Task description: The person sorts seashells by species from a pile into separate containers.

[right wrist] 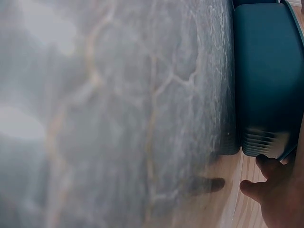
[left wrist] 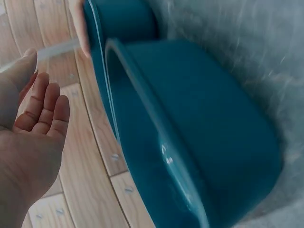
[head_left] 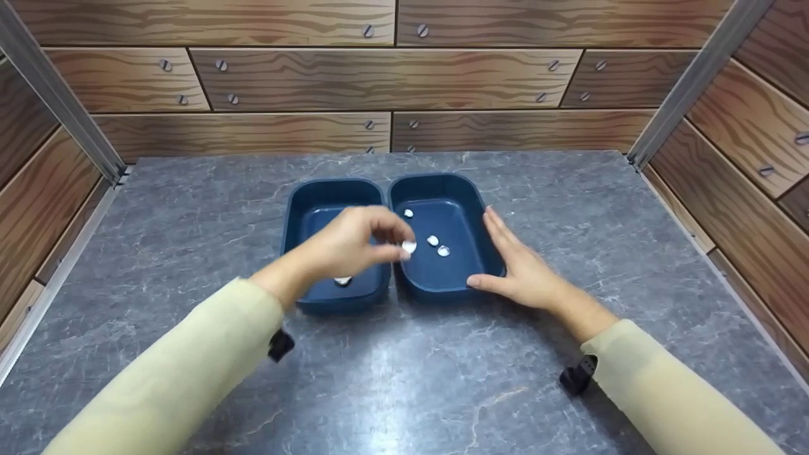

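Two dark blue plastic bins, a left bin [head_left: 335, 303] and a right bin [head_left: 436, 292], stand side by side on the table. My left hand [head_left: 354, 243] is over the edge where they meet and pinches a small white pebble-like piece [head_left: 409, 246] between thumb and fingertips. Inside the right bin lie a few similar white pieces [head_left: 433, 241]. One more white piece [head_left: 343, 280] shows in the left bin, partly hidden by my left hand. My right hand [head_left: 521, 272] rests against the right bin's outer right side, fingers straight, thumb at its front corner.
The bins stand on a grey marble-patterned tabletop [head_left: 404, 379]. Wood-plank panels [head_left: 385, 79] rise behind and along both sides, with metal posts [head_left: 682, 82] at the rear corners. In the left wrist view, the bin walls [left wrist: 204, 118] fill much of the picture.
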A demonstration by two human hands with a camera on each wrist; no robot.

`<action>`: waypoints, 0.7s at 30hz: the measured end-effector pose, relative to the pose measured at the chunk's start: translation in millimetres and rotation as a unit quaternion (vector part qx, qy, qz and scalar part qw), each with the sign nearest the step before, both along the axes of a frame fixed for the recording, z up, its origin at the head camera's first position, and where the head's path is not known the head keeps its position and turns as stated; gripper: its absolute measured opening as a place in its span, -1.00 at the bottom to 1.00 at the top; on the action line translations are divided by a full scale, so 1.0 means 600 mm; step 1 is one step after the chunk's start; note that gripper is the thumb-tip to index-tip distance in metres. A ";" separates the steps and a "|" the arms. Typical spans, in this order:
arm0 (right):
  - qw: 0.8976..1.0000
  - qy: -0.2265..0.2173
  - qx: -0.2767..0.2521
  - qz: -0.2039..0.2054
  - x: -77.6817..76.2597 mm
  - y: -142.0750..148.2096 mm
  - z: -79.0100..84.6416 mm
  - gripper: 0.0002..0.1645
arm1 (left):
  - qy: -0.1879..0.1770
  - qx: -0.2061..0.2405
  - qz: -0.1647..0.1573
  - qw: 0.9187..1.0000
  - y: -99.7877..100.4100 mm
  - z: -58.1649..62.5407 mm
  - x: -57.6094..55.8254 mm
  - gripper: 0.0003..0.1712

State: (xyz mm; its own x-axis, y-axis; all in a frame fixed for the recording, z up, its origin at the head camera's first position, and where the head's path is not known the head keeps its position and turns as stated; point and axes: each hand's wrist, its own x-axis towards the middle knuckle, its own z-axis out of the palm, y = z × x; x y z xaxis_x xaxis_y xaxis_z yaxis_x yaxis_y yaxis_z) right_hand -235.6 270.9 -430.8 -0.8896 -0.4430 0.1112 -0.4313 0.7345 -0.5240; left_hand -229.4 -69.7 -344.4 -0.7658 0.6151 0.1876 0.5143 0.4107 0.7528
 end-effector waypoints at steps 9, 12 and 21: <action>1.000 0.003 0.000 -0.001 0.001 0.002 0.000 0.41 | -0.034 -0.025 0.029 0.999 0.031 0.002 -0.061 -0.77; 1.000 -0.003 -0.001 -0.004 0.001 0.003 0.001 0.42 | -0.045 -0.033 0.032 0.998 0.042 -0.003 -0.072 -0.78; 1.000 -0.009 -0.004 -0.001 0.002 0.002 0.002 0.43 | -0.046 -0.043 0.033 0.997 0.065 -0.026 -0.093 -0.78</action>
